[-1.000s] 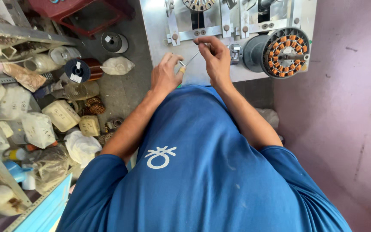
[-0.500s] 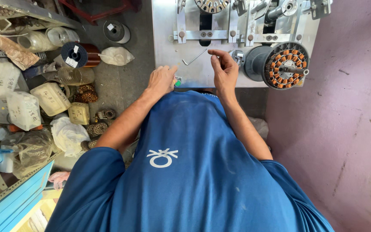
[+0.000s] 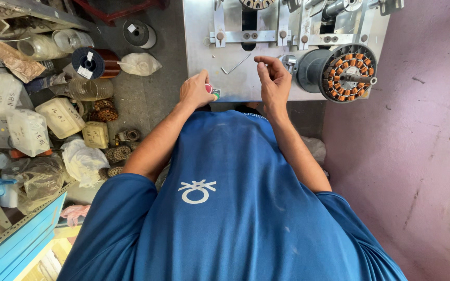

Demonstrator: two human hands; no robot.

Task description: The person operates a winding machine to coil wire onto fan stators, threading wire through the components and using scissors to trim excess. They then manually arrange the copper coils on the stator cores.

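Note:
My left hand (image 3: 196, 89) is curled at the near edge of a grey metal machine plate (image 3: 199, 31), its thumb against a small red and green push-button switch (image 3: 212, 91). My right hand (image 3: 273, 78) hovers over the plate with its fingers bent and thumb and forefinger close together; I see nothing between them. A small hex key (image 3: 235, 65) lies loose on the plate between the two hands. To the right of my right hand, a round stator (image 3: 347, 73) with copper windings sits on the machine's spindle.
Slotted metal brackets and bolts (image 3: 246, 35) cross the plate's far side. On the floor to the left lie a copper wire spool (image 3: 97, 63), white bags (image 3: 27, 130), plastic jars and a blue crate (image 3: 22, 242). A pink wall (image 3: 417, 145) is on the right.
Both hands have come back from the middle of the plate toward its near edge. The hex key, earlier between the fingers, now lies on the plate. My left hand has reached the push-buttons.

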